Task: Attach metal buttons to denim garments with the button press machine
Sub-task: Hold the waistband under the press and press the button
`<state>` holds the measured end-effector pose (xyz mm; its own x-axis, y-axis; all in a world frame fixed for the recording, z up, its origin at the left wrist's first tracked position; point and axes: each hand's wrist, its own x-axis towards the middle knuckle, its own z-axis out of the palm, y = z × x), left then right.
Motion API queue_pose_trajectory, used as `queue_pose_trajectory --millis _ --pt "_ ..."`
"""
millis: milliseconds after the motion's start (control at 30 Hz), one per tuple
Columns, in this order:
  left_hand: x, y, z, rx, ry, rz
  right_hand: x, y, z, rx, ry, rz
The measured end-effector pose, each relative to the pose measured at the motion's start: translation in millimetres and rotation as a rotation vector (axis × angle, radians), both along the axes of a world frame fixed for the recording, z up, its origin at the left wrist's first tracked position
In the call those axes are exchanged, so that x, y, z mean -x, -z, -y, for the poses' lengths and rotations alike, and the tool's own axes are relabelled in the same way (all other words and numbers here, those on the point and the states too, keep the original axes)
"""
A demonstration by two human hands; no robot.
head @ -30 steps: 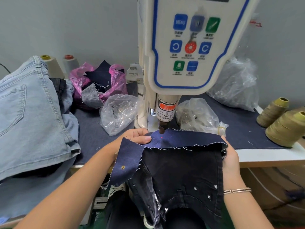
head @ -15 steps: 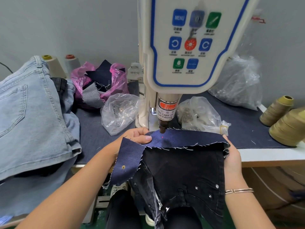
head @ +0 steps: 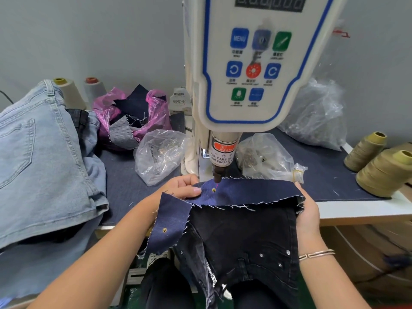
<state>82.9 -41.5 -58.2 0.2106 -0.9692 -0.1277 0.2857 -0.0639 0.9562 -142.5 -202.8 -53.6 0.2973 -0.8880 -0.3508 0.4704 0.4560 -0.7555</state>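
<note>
A strip of dark blue denim [head: 245, 191] with frayed edges is held stretched under the punch [head: 217, 175] of the button press machine [head: 252, 70]. Its left part is pinched by the left hand [head: 185, 186], thumb laid on top and fingers curled beneath, while its right end is gripped by the right hand [head: 306, 208], fingers wrapped round the edge. A metal button [head: 214, 190] is seen set in the strip just below the punch tip, beside a red light spot; a second button [head: 164, 229] sits on the hanging left end. Black jeans [head: 245, 241] lie beneath the strip. Light blue jeans [head: 40, 157] are piled on the counter [head: 356, 208] at the left, and clear bags [head: 159, 155] flank the machine.
</note>
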Motion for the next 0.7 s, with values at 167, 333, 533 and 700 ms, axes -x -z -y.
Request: queue_pose_trajectory --millis 167,333,533,700 --pt "-0.9 -2.3 -4.5 -0.046 0.036 0.118 0.3 -2.4 -8.1 0.034 -0.04 0.117" --pt "-2.2 -10.0 -20.8 -0.098 0.093 0.276 8.7 -25.0 -31.4 0.126 -0.319 0.196" --pt "11.3 -34.1 -37.3 -0.075 0.262 0.482 -9.5 -48.5 -58.0 0.38 -0.555 0.128" --pt "33.9 -45.8 -39.9 0.052 0.171 0.358 -26.6 -42.8 -71.9 0.425 -0.664 0.086"
